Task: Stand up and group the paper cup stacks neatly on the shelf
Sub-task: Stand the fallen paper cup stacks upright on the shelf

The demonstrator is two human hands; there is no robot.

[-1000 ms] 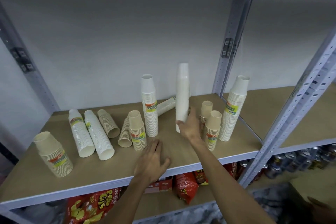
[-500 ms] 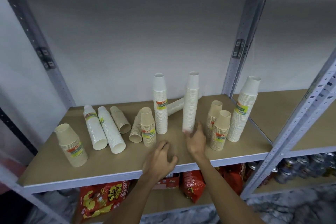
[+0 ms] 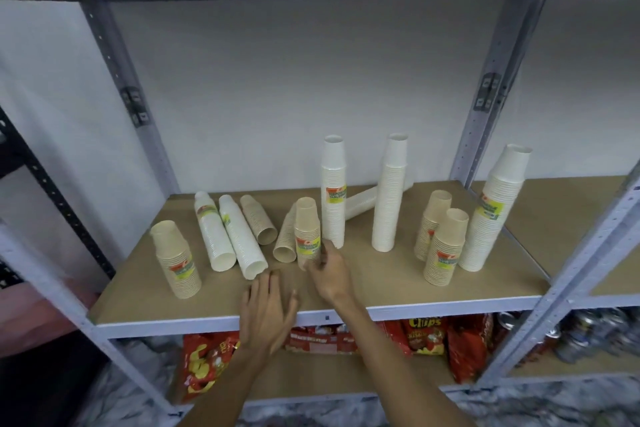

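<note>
Stack of brown cups [image 3: 307, 236] stands upright just above our right hand [image 3: 329, 274], grip unclear; left hand [image 3: 268, 308] spread, empty.

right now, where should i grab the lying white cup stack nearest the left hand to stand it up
Probably grip the lying white stack round its front half, near the open mouth, coming from above and the front. It lies mouth toward the shelf edge, and there it splays away from its white neighbour, leaving finger room.
</note>
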